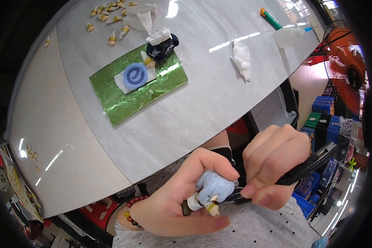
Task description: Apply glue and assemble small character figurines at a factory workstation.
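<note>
My left hand [173, 206] is closed around a small figurine [214, 185] with pale blue hair, a white body and a tiny arm with a gold band. Close against it, my right hand [275, 159] grips a black-handled tool [312, 161]. The tool's thin dark tip reaches the figurine beside its hair; its exact kind cannot be made out. Both hands are over my lap, in front of the table's near edge.
On the table [202, 95] lies a green board [120, 109] bearing a round blue disc [135, 76] and a dark blue-and-white piece [163, 45]. Small arm parts [113, 38], crumpled tissue [242, 62], a green-and-orange tool [270, 18] and a translucent bottle [287, 38] lie around. An orange fan [345, 66] stands right.
</note>
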{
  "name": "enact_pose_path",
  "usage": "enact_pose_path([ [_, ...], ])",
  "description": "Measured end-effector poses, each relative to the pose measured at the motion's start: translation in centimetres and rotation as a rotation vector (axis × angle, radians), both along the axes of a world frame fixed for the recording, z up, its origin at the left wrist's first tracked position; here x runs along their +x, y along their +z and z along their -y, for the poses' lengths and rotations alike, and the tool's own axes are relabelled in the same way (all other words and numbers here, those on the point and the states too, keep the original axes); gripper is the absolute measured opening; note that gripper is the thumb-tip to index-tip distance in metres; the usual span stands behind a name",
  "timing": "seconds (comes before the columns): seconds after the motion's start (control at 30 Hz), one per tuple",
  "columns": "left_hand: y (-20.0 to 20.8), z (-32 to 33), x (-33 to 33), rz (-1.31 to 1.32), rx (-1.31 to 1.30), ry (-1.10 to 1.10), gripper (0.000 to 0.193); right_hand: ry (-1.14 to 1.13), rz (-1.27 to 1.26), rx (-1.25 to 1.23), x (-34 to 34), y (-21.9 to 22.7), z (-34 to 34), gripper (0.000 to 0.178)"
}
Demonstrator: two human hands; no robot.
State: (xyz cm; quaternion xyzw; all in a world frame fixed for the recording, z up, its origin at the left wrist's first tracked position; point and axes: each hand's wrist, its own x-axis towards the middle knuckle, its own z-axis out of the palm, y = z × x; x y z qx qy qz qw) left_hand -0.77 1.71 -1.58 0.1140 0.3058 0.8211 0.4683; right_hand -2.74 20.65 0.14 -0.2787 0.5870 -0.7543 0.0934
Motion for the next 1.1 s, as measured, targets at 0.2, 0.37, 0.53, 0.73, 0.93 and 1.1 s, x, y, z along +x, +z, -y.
enact_pose_path([
  [0.2,0.6,-1.0,0.7,0.323,0.35,0.226,0.067,-0.335,-0.033,-0.208,2.3,-0.2,0.3,0.011],
  [0.37,0.6,-1.2,1.0,0.449,0.497,0.34,0.071,-0.518,-0.162,-0.175,2.5,-1.3,2.0,0.024],
  [0.53,0.3,-1.5,1.1,0.379,0.508,0.362,0.072,-0.556,-0.236,-0.145,2.8,-1.4,2.5,0.024],
  [0.73,0.0,-1.1,1.1,0.313,0.447,0.373,0.072,-0.821,-0.315,-0.234,1.4,-1.2,0.6,0.027],
  [0.93,0.3,-1.3,1.2,0.112,0.337,0.418,0.069,-1.122,-0.426,1.017,-5.6,-1.1,-5.9,0.015],
  [1.1,0.6,-1.6,1.4,0.106,0.321,0.396,0.068,-0.861,-0.536,1.336,-8.1,-1.7,-8.2,0.05],
])
